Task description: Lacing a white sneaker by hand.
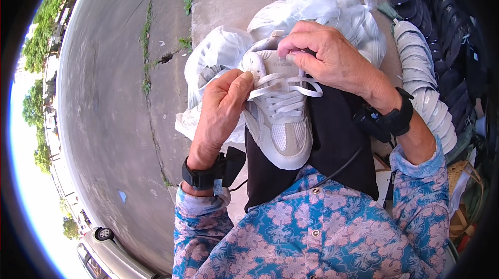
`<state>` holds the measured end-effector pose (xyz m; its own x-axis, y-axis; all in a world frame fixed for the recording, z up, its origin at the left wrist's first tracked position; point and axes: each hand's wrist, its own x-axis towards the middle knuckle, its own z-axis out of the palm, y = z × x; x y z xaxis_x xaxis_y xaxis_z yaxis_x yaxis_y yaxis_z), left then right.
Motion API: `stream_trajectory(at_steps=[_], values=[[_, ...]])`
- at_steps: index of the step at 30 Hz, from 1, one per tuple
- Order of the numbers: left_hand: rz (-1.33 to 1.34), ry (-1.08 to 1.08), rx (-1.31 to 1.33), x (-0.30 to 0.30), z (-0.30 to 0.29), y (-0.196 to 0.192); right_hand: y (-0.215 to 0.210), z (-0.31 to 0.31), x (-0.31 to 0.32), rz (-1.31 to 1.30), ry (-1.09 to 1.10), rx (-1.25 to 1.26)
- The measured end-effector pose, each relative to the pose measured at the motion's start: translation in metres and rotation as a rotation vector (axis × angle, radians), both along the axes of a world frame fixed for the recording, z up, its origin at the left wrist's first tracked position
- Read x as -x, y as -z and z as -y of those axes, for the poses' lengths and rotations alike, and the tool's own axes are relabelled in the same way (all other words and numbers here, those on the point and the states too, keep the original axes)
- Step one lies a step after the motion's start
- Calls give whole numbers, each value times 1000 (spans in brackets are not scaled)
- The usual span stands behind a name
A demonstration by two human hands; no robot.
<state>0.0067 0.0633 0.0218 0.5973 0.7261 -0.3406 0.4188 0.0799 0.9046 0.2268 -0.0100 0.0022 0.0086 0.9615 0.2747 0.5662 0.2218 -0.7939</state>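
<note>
White shoe (283, 141) lay on my lap (340, 128), toe at the edge nearest my shirt (314, 219). My left fingers (241, 85) pinched its eyelet edge (254, 65); right fingers (305, 41) curled by the tongue (273, 66), grip unclear.

Bright, diffuse daylight with soft shadows; glare whitens the left margin, and highlights glint on the plastic bags (314, 6). Fisheye distortion curves the pavement (114, 71), vignetting blackens all 4 corners, and the central shoe (286, 138) appears sharp.
</note>
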Motion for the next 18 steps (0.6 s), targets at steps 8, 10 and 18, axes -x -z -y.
stream_trajectory(at_steps=[8, 10, 18], values=[[20, 33, -19, 3, 2, 6, 12, -13, 18, -132, -112, 1], [27, 20, -10, 3, 2, 5, 12, -14, 20, -171, -123, 12], [59, 66, 12, 8, -4, 11, 6, -20, 28, -108, -138, 61]])
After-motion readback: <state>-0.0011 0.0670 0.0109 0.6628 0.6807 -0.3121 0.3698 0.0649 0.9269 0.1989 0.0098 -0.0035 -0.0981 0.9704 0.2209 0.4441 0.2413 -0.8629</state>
